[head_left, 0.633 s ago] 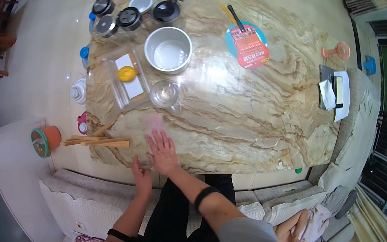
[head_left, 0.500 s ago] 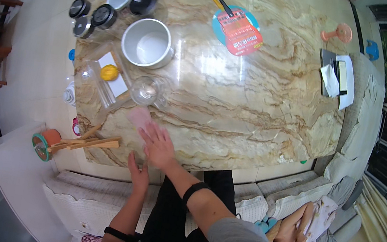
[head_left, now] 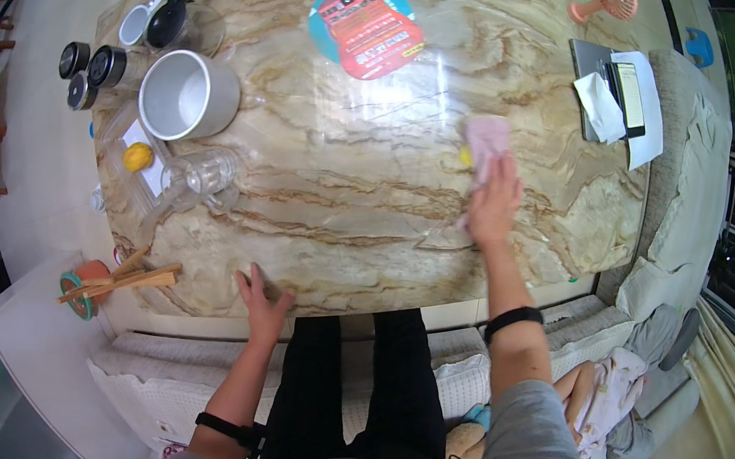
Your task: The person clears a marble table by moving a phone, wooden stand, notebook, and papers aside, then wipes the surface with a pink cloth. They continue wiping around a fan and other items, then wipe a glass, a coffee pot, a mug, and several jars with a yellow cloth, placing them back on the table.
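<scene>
My right hand (head_left: 495,206) is pressed over a pink cloth (head_left: 488,137) on the right part of the marble-patterned table (head_left: 363,257). Part of the cloth sticks out past the fingertips, and a small yellow patch shows at its left side. Fingers spread and holding nothing, my left hand (head_left: 264,311) rests at the near edge of the table. Left of centre are a clear glass pitcher (head_left: 209,175) and a large white pot (head_left: 189,98). A yellow round fruit-like thing (head_left: 138,157) sits on a white sheet in a clear tray.
Black-lidded jars (head_left: 108,67), a white cup (head_left: 134,26) and a black-topped glass pot (head_left: 171,18) stand at the far left. Wooden sticks (head_left: 142,278) overhang the near left corner. Fans (head_left: 373,36), a phone (head_left: 629,100), papers and a pink handheld fan (head_left: 606,3) lie farther off. Another person is on the sofa.
My right hand has swept the pink cloth from beside the pitcher far to the right. The left hand stays by the near edge, its fingers now more spread. The view has shifted right.
</scene>
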### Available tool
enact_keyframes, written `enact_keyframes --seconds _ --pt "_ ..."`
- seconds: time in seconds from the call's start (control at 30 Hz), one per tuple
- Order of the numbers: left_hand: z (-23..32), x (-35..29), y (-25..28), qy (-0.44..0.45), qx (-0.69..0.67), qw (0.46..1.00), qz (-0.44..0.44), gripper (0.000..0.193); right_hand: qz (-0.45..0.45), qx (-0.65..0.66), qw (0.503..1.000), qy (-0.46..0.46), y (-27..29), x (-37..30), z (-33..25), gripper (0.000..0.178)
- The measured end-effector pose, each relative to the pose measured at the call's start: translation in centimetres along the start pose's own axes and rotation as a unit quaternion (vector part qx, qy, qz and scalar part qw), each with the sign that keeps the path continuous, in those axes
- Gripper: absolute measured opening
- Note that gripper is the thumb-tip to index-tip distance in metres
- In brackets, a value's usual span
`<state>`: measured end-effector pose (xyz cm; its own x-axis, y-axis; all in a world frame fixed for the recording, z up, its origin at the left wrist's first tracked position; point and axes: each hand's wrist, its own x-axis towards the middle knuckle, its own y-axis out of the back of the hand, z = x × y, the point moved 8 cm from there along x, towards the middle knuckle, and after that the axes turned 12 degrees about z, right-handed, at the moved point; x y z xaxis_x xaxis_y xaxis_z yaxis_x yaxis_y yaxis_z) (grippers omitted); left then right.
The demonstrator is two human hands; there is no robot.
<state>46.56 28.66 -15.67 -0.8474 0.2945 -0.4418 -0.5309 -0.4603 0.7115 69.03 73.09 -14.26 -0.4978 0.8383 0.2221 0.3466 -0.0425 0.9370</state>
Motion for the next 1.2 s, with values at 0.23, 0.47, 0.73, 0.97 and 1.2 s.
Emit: enact_keyframes --seconds 0.23,0.47,0.73,0.97,1.2 --pt "2.4 -0.5 -3.1 -0.02 0.064 0.998 -0.015 0.1 0.024 -0.047 0.991 -0.122 3.4 0.5 13.2 0.075" --pt "1.6 0.1 -3.2 -0.029 0.073 0.995 -0.056 0.1 -0.049 0.08 0.991 -0.093 -0.3 -10.4 -5.0 0.073" --pt "1.8 0.5 -4.1 0.04 0.116 0.992 -0.036 0.101 -0.211 0.259 0.939 0.081 -0.1 -19.7 -21.0 0.065" --pt "5.7 -0.3 -6.0 0.026 0.06 0.998 0.01 0.118 -0.2 0.091 0.973 0.067 2.4 -14.9 -2.9 0.065" --pt "7.2 -1.1 -9.7 -0.041 0.173 0.98 0.085 0.137 -0.031 -0.069 0.994 -0.081 8.5 -6.7 20.4 0.071"
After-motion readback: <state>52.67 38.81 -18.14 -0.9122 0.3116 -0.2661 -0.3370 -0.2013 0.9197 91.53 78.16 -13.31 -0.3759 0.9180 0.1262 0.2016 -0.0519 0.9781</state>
